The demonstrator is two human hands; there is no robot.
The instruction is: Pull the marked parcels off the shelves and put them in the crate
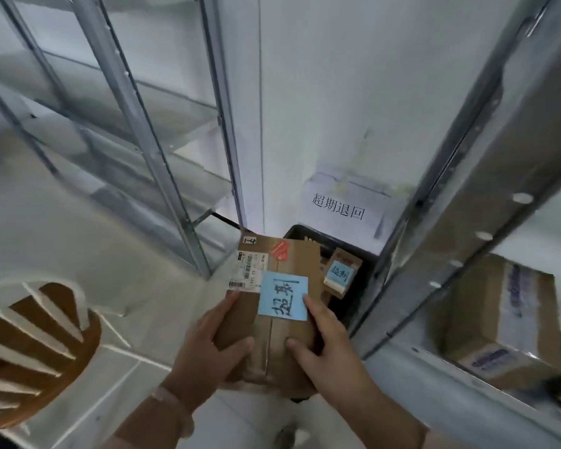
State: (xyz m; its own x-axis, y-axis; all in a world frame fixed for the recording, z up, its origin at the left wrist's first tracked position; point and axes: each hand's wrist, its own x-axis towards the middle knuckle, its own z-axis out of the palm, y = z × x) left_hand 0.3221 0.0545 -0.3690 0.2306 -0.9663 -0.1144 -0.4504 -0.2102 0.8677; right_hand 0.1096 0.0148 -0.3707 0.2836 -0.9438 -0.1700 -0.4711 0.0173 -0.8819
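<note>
A flat brown cardboard parcel [292,264] sits in the lower centre of the frame, held by both hands. The left hand [208,341] grips its lower left edge, with the thumb lying across the top face. The right hand [321,345] holds the lower right edge, thumb on top and a finger reaching up to the corner of the square blue sticky note [282,296] stuck on the parcel, which bears black handwritten characters. A white printed shipping label [245,270] runs down the parcel's left side, and a small red sticker [280,251] lies near its far end.

The parcel's far end overlaps the near side of a black plastic crate [300,231] standing on the floor against the white wall. Inside the crate, just right of the held parcel, lies a small brown cardboard box [347,256] with its own blue note.

Above the crate, a white paper sign [340,205] with black printed characters is fixed to the wall. Grey metal shelving [162,157] fills the upper left, and another grey metal rack [467,205] the right side; on its lower shelf rests a cardboard box with blue-printed tape [499,319]. A round brown-and-white striped object [36,345] shows at lower left.
</note>
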